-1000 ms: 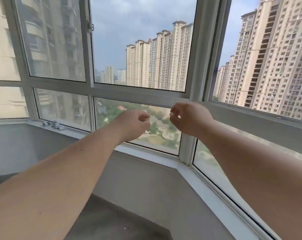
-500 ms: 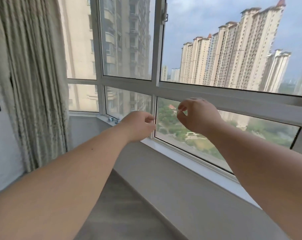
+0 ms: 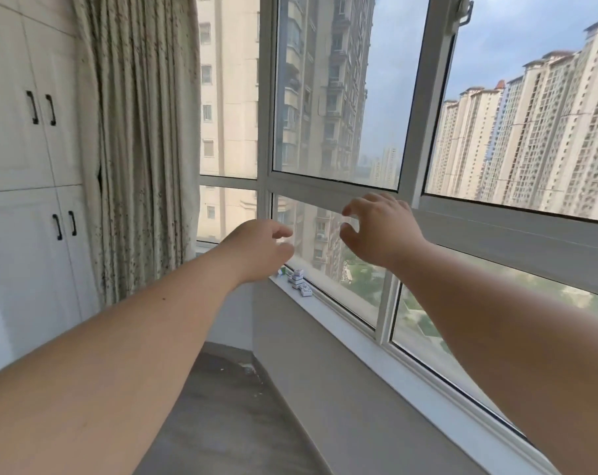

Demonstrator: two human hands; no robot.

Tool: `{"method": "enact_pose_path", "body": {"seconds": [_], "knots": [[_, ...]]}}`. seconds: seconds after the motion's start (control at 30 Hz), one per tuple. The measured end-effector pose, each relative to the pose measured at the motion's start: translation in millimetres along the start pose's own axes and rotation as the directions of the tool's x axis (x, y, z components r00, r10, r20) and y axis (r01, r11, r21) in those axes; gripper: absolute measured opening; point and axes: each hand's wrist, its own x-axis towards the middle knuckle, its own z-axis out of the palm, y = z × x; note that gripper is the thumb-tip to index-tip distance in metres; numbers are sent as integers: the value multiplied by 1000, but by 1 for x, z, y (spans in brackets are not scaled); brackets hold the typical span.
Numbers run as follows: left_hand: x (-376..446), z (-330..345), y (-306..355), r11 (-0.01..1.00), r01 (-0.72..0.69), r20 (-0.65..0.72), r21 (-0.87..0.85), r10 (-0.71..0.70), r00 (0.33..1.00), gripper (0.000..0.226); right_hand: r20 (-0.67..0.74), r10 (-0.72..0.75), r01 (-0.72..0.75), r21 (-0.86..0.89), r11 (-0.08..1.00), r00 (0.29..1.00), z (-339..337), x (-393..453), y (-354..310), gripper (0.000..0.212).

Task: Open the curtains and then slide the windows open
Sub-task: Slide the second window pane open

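Observation:
A beige speckled curtain (image 3: pixel 143 142) hangs bunched at the left end of the window, beside the cupboards. The white-framed window (image 3: pixel 410 132) spans the middle and right, its upper sashes meeting at a slanted upright with a latch (image 3: pixel 463 12) near the top. My left hand (image 3: pixel 260 250) reaches forward at the centre with loosely curled fingers and holds nothing. My right hand (image 3: pixel 381 229) is raised just right of it, fingers spread and bent, in front of the horizontal frame bar and apart from the glass.
White cupboards with black handles (image 3: pixel 34 166) fill the left wall. Small white objects (image 3: pixel 299 282) lie on the sill (image 3: pixel 359 332) near the corner. A low grey wall runs below the sill, with grey floor (image 3: pixel 229 423) beneath. High-rise towers stand outside.
The view has swung left, bringing the bunched curtain and the cupboards into sight. My right hand's fingers have spread from a loose fist. Both arms stay stretched forward.

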Motion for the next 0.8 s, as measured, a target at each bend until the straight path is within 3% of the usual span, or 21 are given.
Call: {"method": "enact_pose_path", "body": {"seconds": [0.17,0.47,0.57,0.8], "knots": [[91,-20,-70,1000,-16,-47,12,17,999,38,-26,-14,14,-17,1000,1000,72,85,-20,38],[255,-38,-151,990,-137,-10,13,137,990,38,-50,166,-170,-100,980,985,155,203,-15,45],[301,-20,-168,983,-172,51,71,168,984,43,6,182,-178,-172,969,983,181,221,3,50],[414,27,-164,970,-242,25,26,241,970,55,-101,217,-236,-263,935,971,216,293,84,55]]}}
